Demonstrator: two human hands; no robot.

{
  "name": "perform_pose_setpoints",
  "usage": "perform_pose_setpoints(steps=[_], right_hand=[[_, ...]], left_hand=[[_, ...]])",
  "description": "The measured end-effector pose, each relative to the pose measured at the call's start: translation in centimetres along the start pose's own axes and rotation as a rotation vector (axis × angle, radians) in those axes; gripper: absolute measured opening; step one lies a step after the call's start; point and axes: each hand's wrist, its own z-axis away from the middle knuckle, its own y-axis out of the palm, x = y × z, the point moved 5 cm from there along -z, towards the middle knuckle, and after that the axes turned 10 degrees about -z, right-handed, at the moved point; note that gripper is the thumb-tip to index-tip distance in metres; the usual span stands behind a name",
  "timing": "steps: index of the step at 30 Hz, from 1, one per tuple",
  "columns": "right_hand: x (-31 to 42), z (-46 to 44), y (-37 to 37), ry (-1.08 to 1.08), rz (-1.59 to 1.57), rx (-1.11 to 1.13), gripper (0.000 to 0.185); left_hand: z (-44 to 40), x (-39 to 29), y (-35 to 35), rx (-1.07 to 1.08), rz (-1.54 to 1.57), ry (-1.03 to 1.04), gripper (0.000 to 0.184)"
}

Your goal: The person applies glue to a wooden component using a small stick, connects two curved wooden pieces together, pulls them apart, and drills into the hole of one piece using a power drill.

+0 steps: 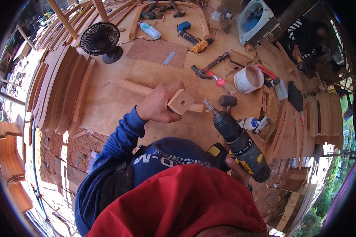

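My left hand (157, 103) is closed around a wooden piece (177, 106), whose squared end faces up and shows a round hole. A narrow length of wood (135, 87) runs out behind this hand; whether it belongs to the same piece I cannot tell. Low on the right, my right hand (237, 170) grips a black and yellow cordless drill (241, 140), its fingers partly hidden by the tool. The drill's bit points up and left, apart from the wood. Just beyond the bit lies a black mallet (228, 101).
Curved boards (61, 89) are stacked at the left, beside a black fan (100, 39). Across the worktable (106, 85) lie a hammer (209, 66), another yellow drill (197, 42) and a water bottle (149, 30). A white bucket (249, 79) stands at the right; a person sits beyond.
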Motion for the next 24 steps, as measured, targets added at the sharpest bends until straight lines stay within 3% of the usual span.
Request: perform_pose_setpoints(steps=[13,17,24], right_hand=[[-2.7,-0.2,-1.4,0.209,-0.048,0.12,0.027],[-3.9,0.4,-2.5,0.261,0.003,0.023,0.058],[-3.5,0.5,-2.6,0.26,0.094,0.057,0.049]], left_hand=[[-0.1,0.0,0.0,-0.013,0.022,0.011,0.045],[0.1,0.0,0.6,0.004,0.019,0.036,0.046],[0.0,-0.3,0.6,-0.006,0.001,0.063,0.045]])
